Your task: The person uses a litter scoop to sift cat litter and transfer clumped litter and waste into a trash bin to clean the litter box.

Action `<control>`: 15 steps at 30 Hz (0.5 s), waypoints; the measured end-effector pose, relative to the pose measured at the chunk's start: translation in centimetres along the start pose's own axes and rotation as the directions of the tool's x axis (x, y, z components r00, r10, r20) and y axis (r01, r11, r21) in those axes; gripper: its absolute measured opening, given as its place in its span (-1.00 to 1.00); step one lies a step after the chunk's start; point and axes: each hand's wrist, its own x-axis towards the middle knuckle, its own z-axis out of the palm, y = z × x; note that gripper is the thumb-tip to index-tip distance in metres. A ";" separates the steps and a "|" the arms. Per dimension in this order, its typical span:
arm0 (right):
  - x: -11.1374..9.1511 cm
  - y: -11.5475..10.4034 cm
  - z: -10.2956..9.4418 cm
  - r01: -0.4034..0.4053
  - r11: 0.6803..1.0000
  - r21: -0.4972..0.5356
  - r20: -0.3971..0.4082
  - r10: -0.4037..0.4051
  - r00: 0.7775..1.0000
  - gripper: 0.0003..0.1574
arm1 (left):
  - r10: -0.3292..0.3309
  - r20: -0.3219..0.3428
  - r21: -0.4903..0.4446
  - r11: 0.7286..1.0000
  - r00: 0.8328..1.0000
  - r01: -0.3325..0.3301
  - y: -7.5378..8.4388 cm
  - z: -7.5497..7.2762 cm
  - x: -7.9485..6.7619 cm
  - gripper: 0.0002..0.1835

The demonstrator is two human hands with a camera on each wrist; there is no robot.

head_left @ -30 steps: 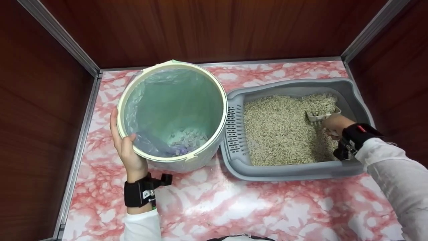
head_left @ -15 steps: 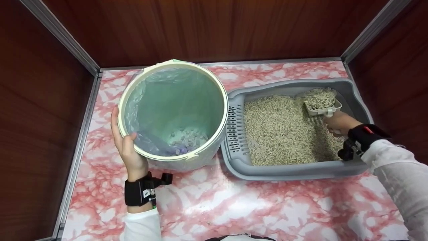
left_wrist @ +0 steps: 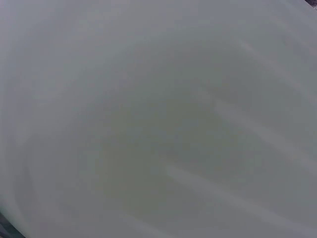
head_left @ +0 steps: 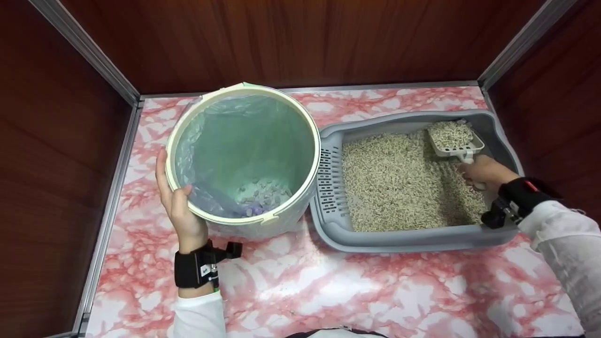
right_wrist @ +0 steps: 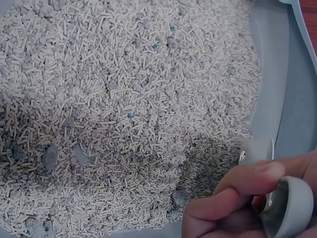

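In the head view my left hand (head_left: 185, 218) grips the rim of a round trash bin (head_left: 253, 136), thumb over the edge and fingers along the outside. A clear bag lines the bin, and greyish clumps (head_left: 270, 195) lie at its bottom. My right hand (head_left: 486, 172) holds a pale litter scoop (head_left: 477, 142) by its handle. Heaped with litter, the scoop is above the far right part of a grey litter box (head_left: 399, 243). In the right wrist view, fingers (right_wrist: 223, 203) curl round the scoop handle (right_wrist: 297, 208); its basket is out of view.
Tan pellet litter (head_left: 394, 188) covers the box floor, with several grey clumps visible in the right wrist view. The box abuts the bin's right side. Dark wood panels (head_left: 300, 42) enclose the pink marbled surface (head_left: 319, 291). A blurred pale surface fills the left wrist view.
My right hand has lifted the scoop out of the litter and moved slightly right; loose pellets have fallen from it. The left hand and bin have barely moved.
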 end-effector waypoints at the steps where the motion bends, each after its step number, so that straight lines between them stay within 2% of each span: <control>1: -0.1 0.1 0.0 0.004 1.000 0.012 0.008 -0.004 1.000 -0.76 | -0.001 0.000 -0.002 1.000 1.000 0.001 0.0 0.0 0.0 -0.14; 4: -0.6 0.3 -0.1 0.017 0.999 0.031 0.018 -0.017 1.000 -0.73 | -0.003 0.001 0.001 1.000 1.000 0.003 0.0 0.0 0.0 -0.14; 10: -1.2 0.6 -0.1 0.065 0.998 -0.021 0.024 -0.064 0.998 -0.69 | -0.003 0.007 -0.002 1.000 1.000 0.003 0.1 0.0 0.0 -0.14; 15: -1.6 0.6 0.0 0.107 0.994 -0.017 0.039 -0.106 0.994 -0.70 | -0.004 0.008 -0.008 1.000 1.000 0.004 0.0 0.1 0.0 -0.14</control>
